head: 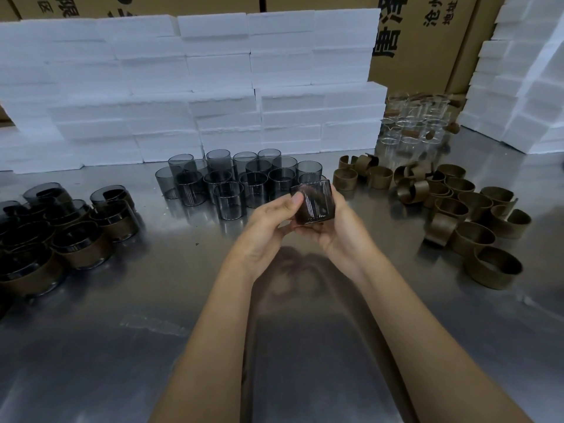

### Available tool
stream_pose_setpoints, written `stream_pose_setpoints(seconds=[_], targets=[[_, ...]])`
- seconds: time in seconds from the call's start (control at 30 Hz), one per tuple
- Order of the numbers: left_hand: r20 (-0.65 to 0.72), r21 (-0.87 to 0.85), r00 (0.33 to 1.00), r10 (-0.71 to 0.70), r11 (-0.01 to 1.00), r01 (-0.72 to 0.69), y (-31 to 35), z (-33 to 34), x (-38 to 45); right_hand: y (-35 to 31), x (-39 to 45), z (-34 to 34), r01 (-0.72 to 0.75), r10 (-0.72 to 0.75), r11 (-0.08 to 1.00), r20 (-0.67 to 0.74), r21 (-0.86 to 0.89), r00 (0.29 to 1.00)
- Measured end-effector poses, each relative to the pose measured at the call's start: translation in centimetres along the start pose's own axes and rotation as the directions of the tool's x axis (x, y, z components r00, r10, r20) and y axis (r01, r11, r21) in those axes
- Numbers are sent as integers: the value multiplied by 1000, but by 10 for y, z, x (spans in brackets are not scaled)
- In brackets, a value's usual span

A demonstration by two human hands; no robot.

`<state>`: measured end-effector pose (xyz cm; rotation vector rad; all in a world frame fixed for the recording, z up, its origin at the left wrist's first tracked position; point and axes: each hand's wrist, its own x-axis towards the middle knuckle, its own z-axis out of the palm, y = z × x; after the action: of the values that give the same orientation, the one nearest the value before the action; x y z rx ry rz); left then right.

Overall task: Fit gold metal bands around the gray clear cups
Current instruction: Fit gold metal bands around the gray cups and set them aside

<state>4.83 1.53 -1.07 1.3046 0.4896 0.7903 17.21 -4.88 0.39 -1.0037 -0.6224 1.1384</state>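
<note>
I hold one gray clear cup (pixel 314 203) above the middle of the metal table, tilted, with both hands around it. My left hand (pixel 268 224) grips its left side, thumb on the rim. My right hand (pixel 335 230) cradles it from below and the right. Whether a band is on this cup I cannot tell. Several bare gray cups (pixel 235 178) stand in a cluster just behind. A heap of loose gold metal bands (pixel 451 203) lies at the right. Gray cups with gold bands fitted (pixel 70 236) sit grouped at the left.
The steel table (pixel 152 300) is reflective. Stacked white foam blocks (pixel 213 87) form a wall at the back, with more foam blocks (pixel 525 87) at the far right. Clear glass cups (pixel 412 123) stand at the back right. Cardboard boxes (pixel 421 35) rise behind.
</note>
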Motion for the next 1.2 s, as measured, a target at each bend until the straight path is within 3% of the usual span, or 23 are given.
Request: stream_pose_setpoints(seconds=[0.17, 0.4, 0.53, 0.7, 0.87, 1.03, 1.2], targets=[[-123, -109, 992, 37, 993, -50, -3, 3, 4, 1, -1, -4, 27, -27, 999, -1, 34, 1000], [-293, 8, 953, 73, 997, -74, 0, 1, 6, 5, 2, -7, 15, -17, 998, 33, 58, 999], [-267, -48, 959, 98, 992, -115, 3, 2, 5, 8, 2, -10, -47, 45, 999, 61, 23, 997], [-274, -42, 954, 120, 990, -136, 1, 6, 5, 7, 5, -10, -109, 101, 963, 47, 245, 994], [-204, -4, 962, 183, 982, -188, 5, 12, 1, 4, 5, -12, -111, 94, 928, 66, 356, 993], [-162, 142, 967, 198, 974, -176, 11, 18, -3, 3, 5, -16, -112, 79, 902, 94, 417, 992], [-246, 284, 932, 264, 940, -191, 13, 22, -3, 4, 3, -13, -118, 81, 926, 118, 358, 990]])
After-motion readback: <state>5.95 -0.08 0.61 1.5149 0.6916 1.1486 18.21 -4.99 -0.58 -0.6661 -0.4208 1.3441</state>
